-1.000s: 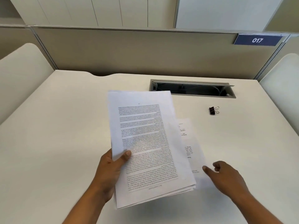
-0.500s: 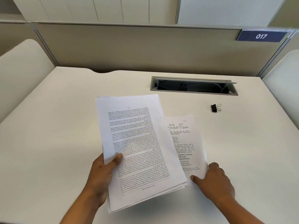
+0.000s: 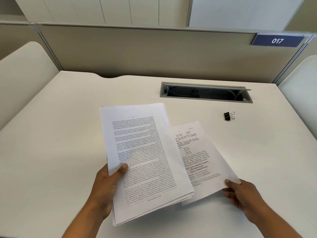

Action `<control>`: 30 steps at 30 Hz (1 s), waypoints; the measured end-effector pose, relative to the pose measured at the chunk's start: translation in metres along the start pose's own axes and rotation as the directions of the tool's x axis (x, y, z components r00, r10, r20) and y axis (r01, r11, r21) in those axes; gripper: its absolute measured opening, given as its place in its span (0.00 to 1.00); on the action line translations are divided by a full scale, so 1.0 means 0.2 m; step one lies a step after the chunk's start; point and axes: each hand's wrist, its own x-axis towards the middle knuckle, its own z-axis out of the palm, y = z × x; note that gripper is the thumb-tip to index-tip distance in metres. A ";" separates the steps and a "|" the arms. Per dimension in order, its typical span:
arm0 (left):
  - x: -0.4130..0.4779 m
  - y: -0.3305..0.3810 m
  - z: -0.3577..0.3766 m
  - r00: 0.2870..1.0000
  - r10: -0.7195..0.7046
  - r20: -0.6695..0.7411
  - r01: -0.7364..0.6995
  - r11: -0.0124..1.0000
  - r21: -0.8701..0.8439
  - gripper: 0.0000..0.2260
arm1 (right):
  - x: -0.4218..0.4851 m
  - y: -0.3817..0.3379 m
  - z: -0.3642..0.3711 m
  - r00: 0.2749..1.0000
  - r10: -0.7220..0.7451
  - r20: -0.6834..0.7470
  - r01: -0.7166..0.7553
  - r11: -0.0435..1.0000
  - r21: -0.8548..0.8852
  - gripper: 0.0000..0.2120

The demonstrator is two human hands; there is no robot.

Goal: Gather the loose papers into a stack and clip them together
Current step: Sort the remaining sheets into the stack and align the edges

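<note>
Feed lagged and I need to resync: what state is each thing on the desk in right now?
Paper stack: held off the desk by left hand, edges uneven, unclipped.
Loose sheet: pinched at its near corner by right hand, not yet on the stack.
Binder clip: lying on the desk, untouched.
Cable hatch: lid open.
</note>
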 end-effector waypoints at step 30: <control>0.02 0.03 0.32 0.983 -0.032 0.178 0.020 0.997 0.069 0.09 | -0.32 -0.17 0.10 0.914 -0.248 0.322 0.248 0.968 0.040 0.10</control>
